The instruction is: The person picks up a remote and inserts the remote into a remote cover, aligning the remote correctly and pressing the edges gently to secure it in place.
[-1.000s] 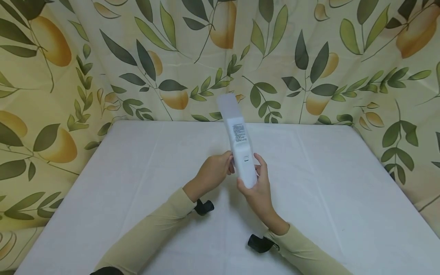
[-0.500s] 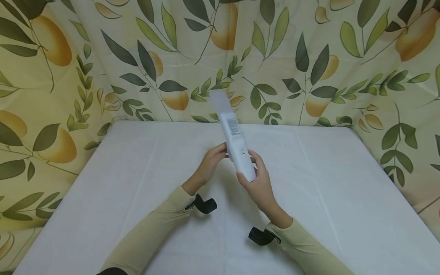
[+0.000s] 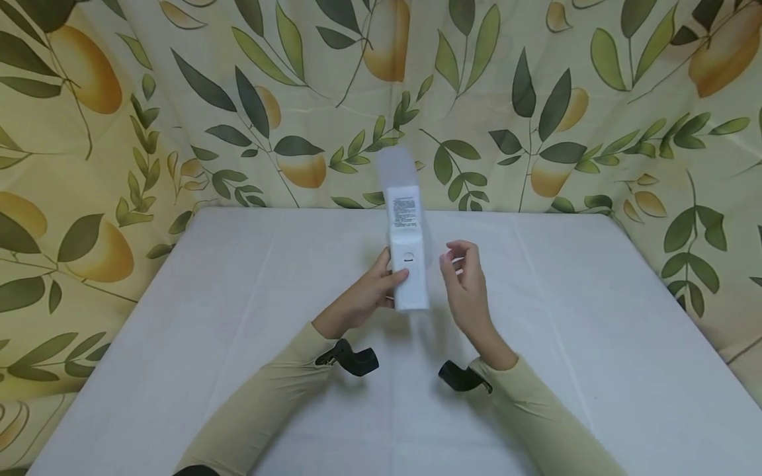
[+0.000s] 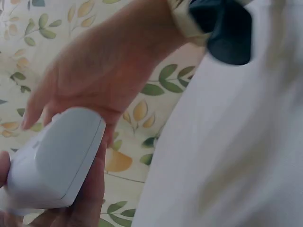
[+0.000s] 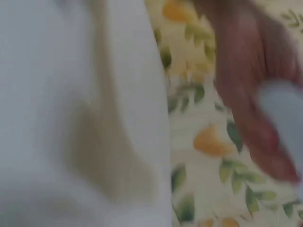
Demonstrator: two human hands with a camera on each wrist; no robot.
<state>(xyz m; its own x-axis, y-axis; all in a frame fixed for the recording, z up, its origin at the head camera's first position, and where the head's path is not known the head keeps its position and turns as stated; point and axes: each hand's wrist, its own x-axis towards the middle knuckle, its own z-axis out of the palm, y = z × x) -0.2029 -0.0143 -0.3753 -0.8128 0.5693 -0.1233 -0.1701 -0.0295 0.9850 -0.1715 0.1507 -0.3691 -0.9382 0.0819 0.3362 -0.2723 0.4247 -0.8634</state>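
Leaf-and-fruit fabric (image 3: 464, 129) hangs behind a white-covered table (image 3: 536, 297). Above the tabletop, a person's left hand (image 3: 360, 299) grips a white handheld appliance (image 3: 412, 241), thumb on its front; the right hand (image 3: 468, 291), fingers loosely bent and seemingly holding nothing, is just beside it, apart. Steady handling likely calls for a firm left grip low down. The long, boxy body stands nearly upright, bearing a printed label (image 3: 405, 213) and a pale, flat tip (image 3: 397, 166).

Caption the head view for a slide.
Left hand grips a white handheld device with a printed label above a white-covered table; right hand beside it, apart.
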